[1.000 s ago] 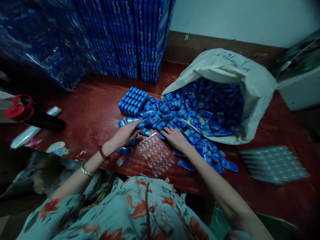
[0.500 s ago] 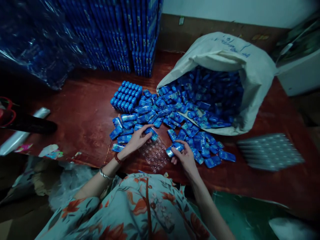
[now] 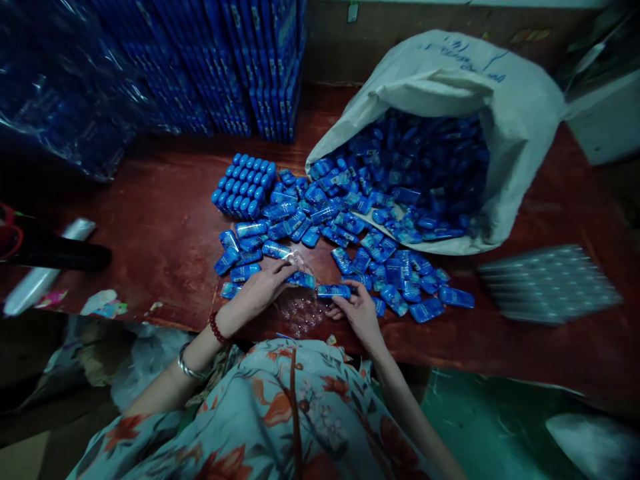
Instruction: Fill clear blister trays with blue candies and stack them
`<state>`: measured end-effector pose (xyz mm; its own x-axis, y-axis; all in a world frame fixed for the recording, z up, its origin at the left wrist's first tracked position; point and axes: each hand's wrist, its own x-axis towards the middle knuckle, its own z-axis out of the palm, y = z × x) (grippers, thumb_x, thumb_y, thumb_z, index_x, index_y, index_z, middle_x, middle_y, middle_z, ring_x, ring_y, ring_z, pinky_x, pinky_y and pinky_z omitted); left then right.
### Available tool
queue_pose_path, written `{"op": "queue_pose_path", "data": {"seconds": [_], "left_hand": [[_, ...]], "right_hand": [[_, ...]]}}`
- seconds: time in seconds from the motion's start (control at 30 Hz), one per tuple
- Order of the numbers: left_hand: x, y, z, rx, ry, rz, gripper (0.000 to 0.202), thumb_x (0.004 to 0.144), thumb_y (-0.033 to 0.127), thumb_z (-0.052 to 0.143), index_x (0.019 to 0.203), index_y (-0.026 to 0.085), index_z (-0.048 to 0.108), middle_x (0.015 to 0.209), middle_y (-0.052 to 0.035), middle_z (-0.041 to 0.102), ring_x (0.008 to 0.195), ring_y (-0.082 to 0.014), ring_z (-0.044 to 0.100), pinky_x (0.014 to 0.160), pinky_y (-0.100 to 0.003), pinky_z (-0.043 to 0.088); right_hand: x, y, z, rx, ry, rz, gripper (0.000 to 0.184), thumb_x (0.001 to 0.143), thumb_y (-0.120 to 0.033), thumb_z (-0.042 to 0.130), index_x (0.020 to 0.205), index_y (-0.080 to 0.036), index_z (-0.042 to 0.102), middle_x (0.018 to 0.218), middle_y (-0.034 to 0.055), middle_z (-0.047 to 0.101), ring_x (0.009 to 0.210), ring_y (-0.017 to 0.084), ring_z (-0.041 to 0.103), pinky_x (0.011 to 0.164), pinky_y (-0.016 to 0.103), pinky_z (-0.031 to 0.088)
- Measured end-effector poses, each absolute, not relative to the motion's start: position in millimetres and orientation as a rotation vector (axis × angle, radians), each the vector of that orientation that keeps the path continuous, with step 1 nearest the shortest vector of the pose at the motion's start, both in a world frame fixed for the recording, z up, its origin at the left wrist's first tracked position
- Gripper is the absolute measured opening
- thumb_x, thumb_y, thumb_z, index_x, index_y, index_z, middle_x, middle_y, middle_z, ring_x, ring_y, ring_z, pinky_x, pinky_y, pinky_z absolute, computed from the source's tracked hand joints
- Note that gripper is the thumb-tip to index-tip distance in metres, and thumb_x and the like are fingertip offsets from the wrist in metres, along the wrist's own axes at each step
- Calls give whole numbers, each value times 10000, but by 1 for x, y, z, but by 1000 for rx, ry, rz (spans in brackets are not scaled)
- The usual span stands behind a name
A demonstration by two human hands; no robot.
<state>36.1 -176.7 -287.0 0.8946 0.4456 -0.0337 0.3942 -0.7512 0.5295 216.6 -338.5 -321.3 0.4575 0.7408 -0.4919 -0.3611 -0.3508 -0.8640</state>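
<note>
Fingers of the right hand (image 3: 364, 312) bent and nearly closed, holding a blue packet (image 3: 333, 291) by its one end, to the left of the white sack (image 3: 525, 140) and nearer to the body. With fingers of the left hand (image 3: 257, 293) half curled, touches a second packet (image 3: 303, 279), farther left from the sack; cannot tell whether gripped or only pressed. Below both hands, on the same side of the sack, a clear moulded tray (image 3: 300, 317), partly hidden.

Works at a red-brown table (image 3: 160, 200), reaching out to both sides of the sack. From the mouth of the sack, many loose packets (image 3: 397, 267) spread forward and to the left. Left of the sack, a neat block of packets (image 3: 243, 187) in rows; farther left, a black bottle (image 3: 60, 253) across a shiny clear roll (image 3: 50, 273). Right of the sack and closer to the body, a stack of clear trays (image 3: 553, 283).

In the dim room, left of the sack and deeper, tall blue stacks (image 3: 200, 67) and a heap in shiny plastic (image 3: 60, 100); behind the sack, a brown lower wall (image 3: 425, 20).
</note>
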Motion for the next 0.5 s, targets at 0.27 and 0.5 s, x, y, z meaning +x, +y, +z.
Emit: {"op": "queue_pose_path", "data": {"seconds": [0.27, 0.5], "left_hand": [[69, -163, -264, 2622, 521, 155, 242, 938, 221, 413, 1163, 165, 479, 1081, -100, 575, 990, -209, 586, 828, -338, 502], [85, -157, -261, 2715, 384, 32, 184, 926, 119, 372, 1056, 154, 497, 1057, -98, 550, 917, -179, 573, 718, -271, 482]], "right_hand": [[219, -339, -318, -1831, -659, 778, 340, 750, -519, 629, 858, -207, 547, 578, -48, 589, 487, 134, 576, 484, 242, 472], [210, -336, -314, -1962, -799, 546, 332, 833, -510, 527, 936, -196, 554, 660, -10, 620, 522, 139, 575, 537, 253, 475]]}}
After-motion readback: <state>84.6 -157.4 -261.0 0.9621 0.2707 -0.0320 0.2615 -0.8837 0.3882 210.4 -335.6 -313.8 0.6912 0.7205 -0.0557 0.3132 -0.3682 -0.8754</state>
